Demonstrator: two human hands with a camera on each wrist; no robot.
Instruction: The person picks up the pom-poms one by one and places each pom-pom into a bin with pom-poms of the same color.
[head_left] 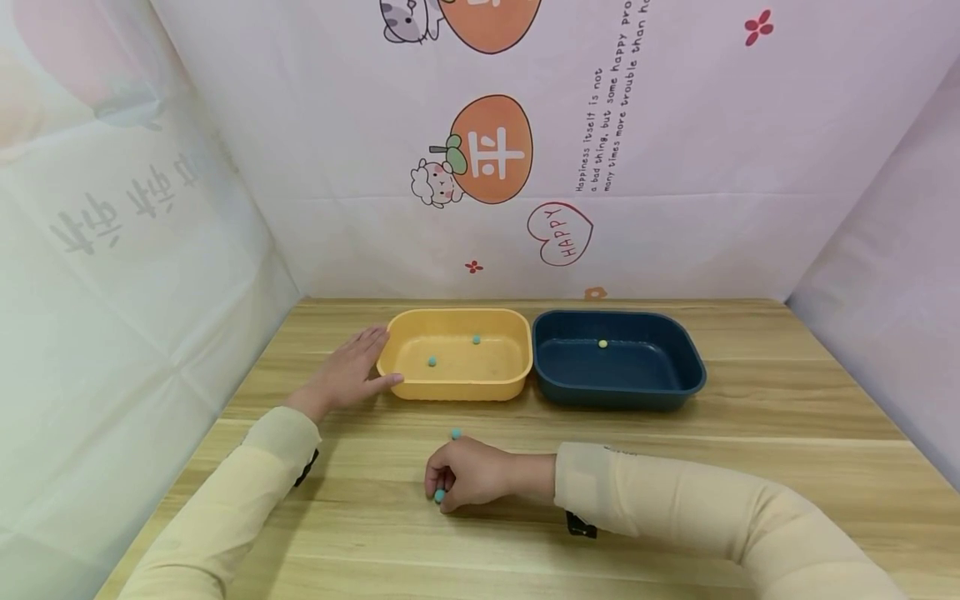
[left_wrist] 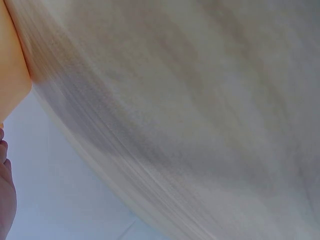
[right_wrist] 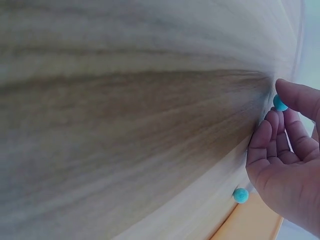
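Between thumb and fingertips, my right hand (head_left: 471,472) pinches a teal ball (head_left: 440,496) low over the wooden table; the right wrist view shows the same ball (right_wrist: 280,103) at the thumb of the hand (right_wrist: 287,155). A second teal ball (head_left: 456,433) lies on the table just beyond that hand, also visible in the right wrist view (right_wrist: 240,195). My left hand (head_left: 352,372) rests on the left end of the yellow tray (head_left: 457,390), fingers extended along it. Inside the tray lie two teal balls (head_left: 432,362).
A dark blue tray (head_left: 615,398) stands against the yellow tray's right side, holding one pale yellow ball (head_left: 603,343). Behind both trays hangs a printed white cloth (head_left: 675,242), with more cloth at the left and right sides.
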